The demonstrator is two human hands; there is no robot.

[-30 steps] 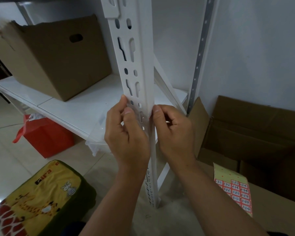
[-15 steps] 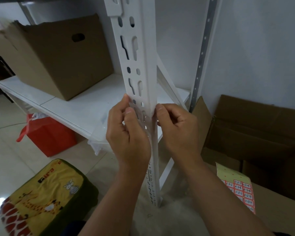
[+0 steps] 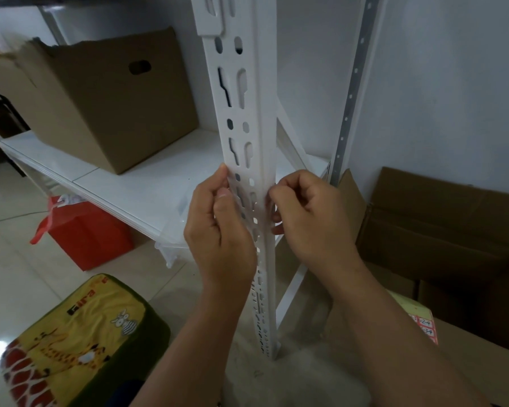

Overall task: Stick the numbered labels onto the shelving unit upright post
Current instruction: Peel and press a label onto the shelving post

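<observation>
Shifted slightly up the upright post [image 3: 249, 118] since 1.0 s ago: left hand [image 3: 218, 227], right hand [image 3: 309, 218]. Fingers of both curled, pinching post edges; label under them hidden. Label sheet [image 3: 422, 321] partly cut off by right forearm. Cardboard box [image 3: 100, 98] on shelf [image 3: 147, 183], contents unseen.

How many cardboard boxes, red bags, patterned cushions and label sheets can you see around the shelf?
Brown cardboard boxes: 2, one closed on the white shelf, one open on the floor at right
Red bag with handles: 1
Yellow giraffe-print cushion: 1
Sheet of red numbered labels: 1
Total: 5
</observation>
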